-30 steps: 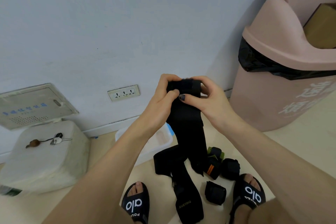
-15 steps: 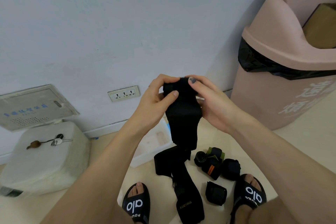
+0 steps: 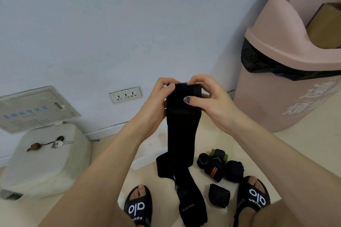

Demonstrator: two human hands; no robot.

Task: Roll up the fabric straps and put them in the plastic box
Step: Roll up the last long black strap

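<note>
Strap rolling under way, top end pinched in both hands

Strap hangs black and limp from chest height to the floor, its lower length folded back on itself between the two sandals. I read it as soft, light elastic webbing: no stiffness, likely to spring loose if the roll is released. Best hold looks to be at the rolled top end, thumbs on the near face and fingers behind, keeping tension on the tail.

Left hand grips the left edge of the roll, fingers curled over the top. Right hand pinches the right side, thumb pressed across the front of the fabric. Both closed on the strap.

Plastic box sits on the floor behind the hanging strap, mostly hidden by my left forearm; I cannot tell what is in it. Rolled straps, several of them, lie on the floor near the right sandal, outside the box.

Against half a second ago: right fingers were reaching over the top of the roll, now they have drawn back and the thumb lies across the face. Free tail looks about as long as it did. Rolled bundles on the floor unmoved.
</note>
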